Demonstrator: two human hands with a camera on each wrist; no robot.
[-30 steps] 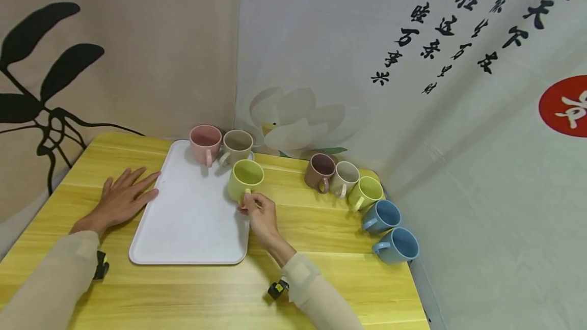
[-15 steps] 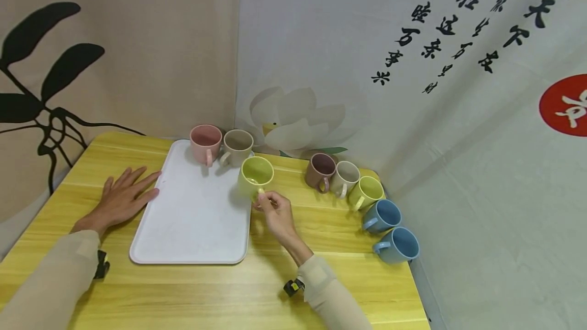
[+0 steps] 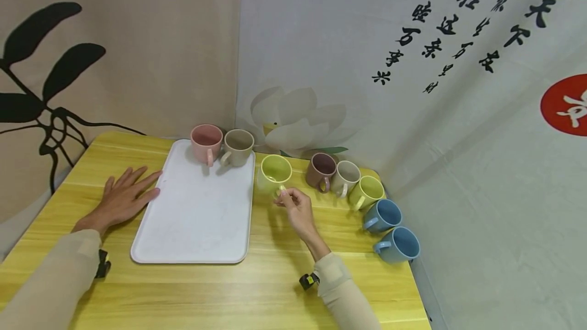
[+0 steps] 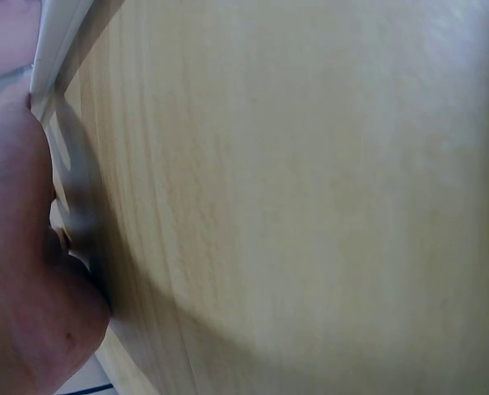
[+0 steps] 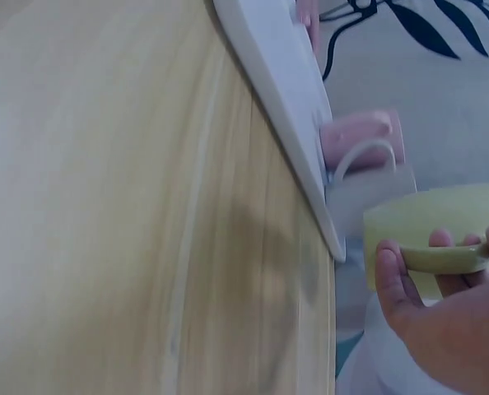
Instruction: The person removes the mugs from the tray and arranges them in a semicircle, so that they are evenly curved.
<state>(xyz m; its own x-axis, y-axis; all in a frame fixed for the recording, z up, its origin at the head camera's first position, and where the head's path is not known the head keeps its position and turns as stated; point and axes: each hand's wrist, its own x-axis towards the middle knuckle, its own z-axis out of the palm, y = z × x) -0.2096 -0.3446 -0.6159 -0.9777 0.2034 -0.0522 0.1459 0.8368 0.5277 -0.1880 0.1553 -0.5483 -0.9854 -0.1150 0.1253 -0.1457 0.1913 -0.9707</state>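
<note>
My right hand [image 3: 300,213] pinches the handle of a yellow-green mug [image 3: 274,173], held upright just right of the white tray [image 3: 197,208]. In the right wrist view the fingers curl about the mug's handle [image 5: 446,259], and the mug hangs above the table. My left hand [image 3: 124,198] lies flat with fingers spread, its thumb and fingertips at the tray's left edge. At the tray's back end stand a pink mug [image 3: 206,145] and a grey-brown mug [image 3: 237,148], side by side.
Along the table's back right stand a dark maroon mug [image 3: 320,172], an off-white mug [image 3: 345,179], another yellow-green mug [image 3: 366,193] and two blue mugs [image 3: 382,216]. A printed cloth [image 3: 321,55] hangs right behind the wooden table [image 3: 183,294].
My right hand has carried the yellow-green mug rightward, from over the tray to beyond its right edge. The left hand and the other mugs have stayed in place.
</note>
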